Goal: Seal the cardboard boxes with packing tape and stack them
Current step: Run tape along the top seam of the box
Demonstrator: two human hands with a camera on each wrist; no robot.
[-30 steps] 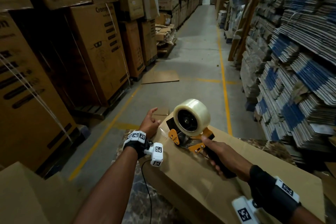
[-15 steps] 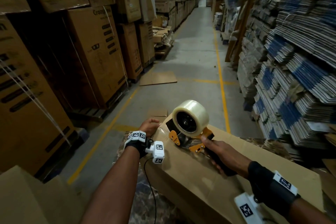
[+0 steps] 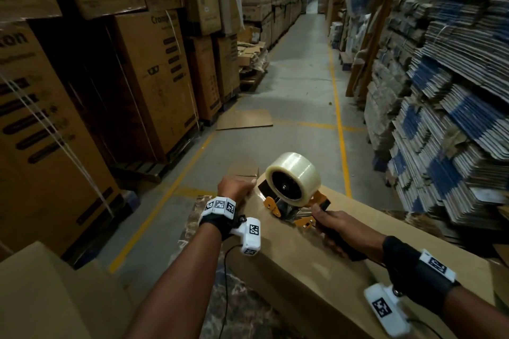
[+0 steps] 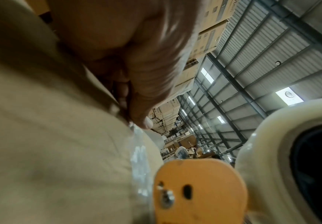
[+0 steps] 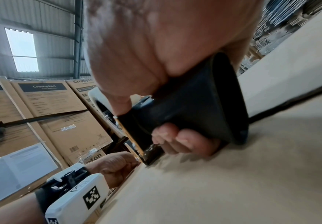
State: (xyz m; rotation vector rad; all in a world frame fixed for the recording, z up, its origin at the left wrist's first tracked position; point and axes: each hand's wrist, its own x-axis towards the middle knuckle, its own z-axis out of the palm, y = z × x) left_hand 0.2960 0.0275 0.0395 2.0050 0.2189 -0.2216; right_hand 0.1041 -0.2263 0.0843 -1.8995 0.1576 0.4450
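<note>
The box (image 3: 344,264) lies across the near foreground, its left edge over open floor (image 3: 300,85). The right hand (image 3: 340,228) grips the dispenser (image 3: 292,195) on the box top. The left hand (image 3: 234,187), fingers curled, now holds the far corner, where earlier it was spread. The aisle beyond is open.

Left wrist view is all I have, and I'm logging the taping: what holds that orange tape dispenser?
Observer: The right hand grips the tape dispenser by its black handle.
Operator: Where on the box is it?
Observer: On top of the cardboard box, near its far end, beside the left hand.
Operator: Any other box close by?
Observer: The head view shows one plain box at the person's left.
</note>
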